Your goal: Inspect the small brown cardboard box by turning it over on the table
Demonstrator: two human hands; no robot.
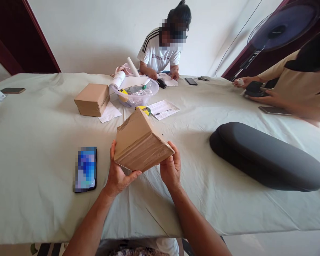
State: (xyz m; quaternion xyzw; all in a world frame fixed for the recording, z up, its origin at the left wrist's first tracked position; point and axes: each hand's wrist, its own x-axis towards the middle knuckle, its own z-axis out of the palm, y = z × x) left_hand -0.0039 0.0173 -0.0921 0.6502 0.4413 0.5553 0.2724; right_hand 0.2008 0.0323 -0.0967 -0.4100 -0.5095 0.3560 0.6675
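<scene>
Your left hand (117, 176) and right hand (172, 167) grip the taped cardboard box (141, 144) from below, lifted off the cloth-covered counter (42, 142), centre frame. Box tilted, long axis running away from you, far corner up; its underside is hidden. Phone (85, 169) lower left, screen blurred. Dark cushion (266, 154) right. Farther: second box (92, 99), plastic bowl (137, 93), contents hard to make out.
</scene>
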